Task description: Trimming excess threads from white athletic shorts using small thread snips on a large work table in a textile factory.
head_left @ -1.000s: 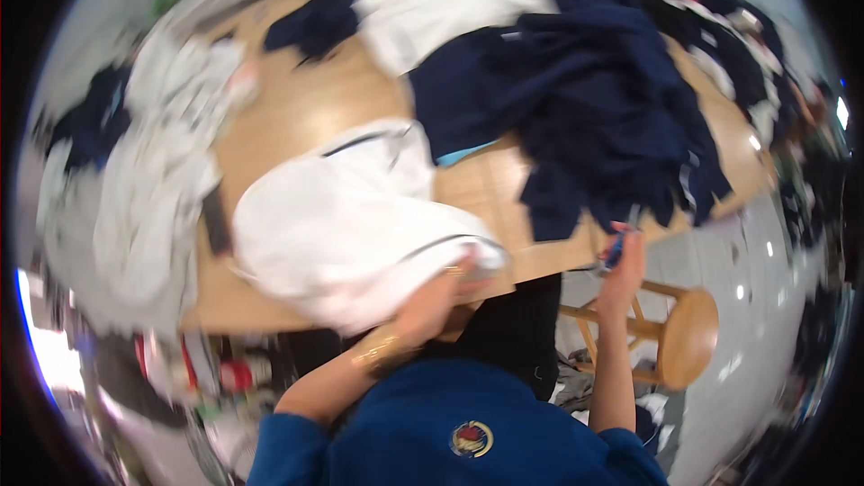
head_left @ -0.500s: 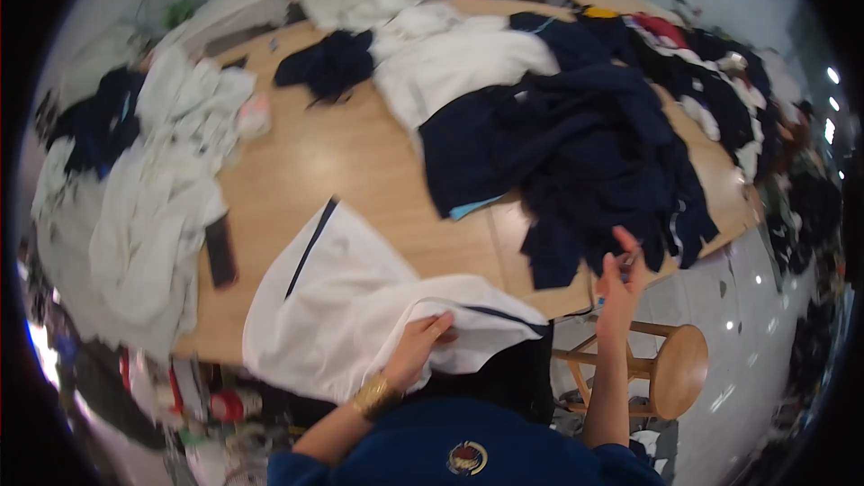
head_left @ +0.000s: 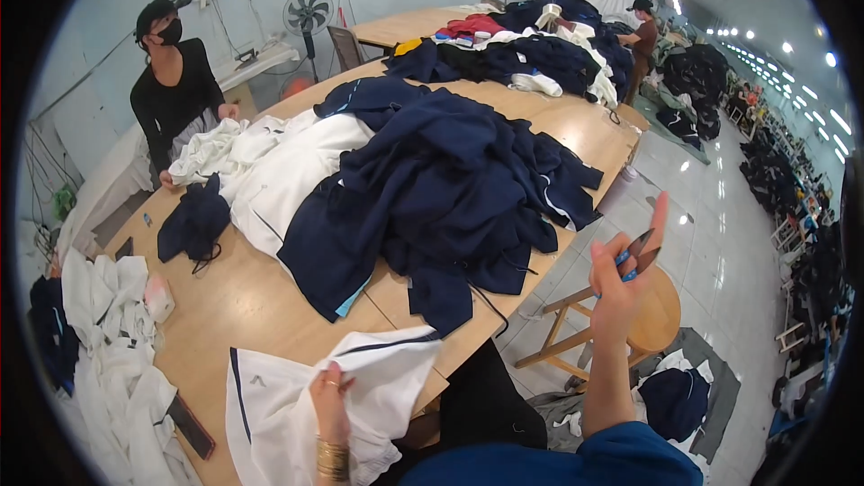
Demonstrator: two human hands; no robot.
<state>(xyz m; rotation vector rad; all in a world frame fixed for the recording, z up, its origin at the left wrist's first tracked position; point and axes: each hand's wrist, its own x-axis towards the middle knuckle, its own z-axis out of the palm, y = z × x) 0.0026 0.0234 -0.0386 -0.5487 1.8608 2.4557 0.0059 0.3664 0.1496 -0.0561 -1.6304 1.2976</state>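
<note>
My left hand [head_left: 331,403] is closed on a white garment [head_left: 274,400] with navy stripes and a gathered edge, at the front of the wooden table. Part of the garment hangs toward my lap. To the right, my right hand [head_left: 616,277] is raised beyond the table edge with its index finger stretched out. In its other fingers sits a small pair of scissors [head_left: 643,254] with blue handles and dark blades. Ahead lies a large heap of navy garments [head_left: 432,171], partly over white garments [head_left: 279,162].
White garments [head_left: 103,333] and a dark phone [head_left: 191,427] lie at the left. A co-worker [head_left: 180,81] stands across the table, hands on white cloth. A wooden stool [head_left: 661,310] and a bundle of clothes [head_left: 675,403] are at the right. Another person [head_left: 641,45] stands farther back.
My view has swung up and to the right, bringing the co-worker and the room into sight. My right hand is raised with the scissors; my left still grips the white garment.
</note>
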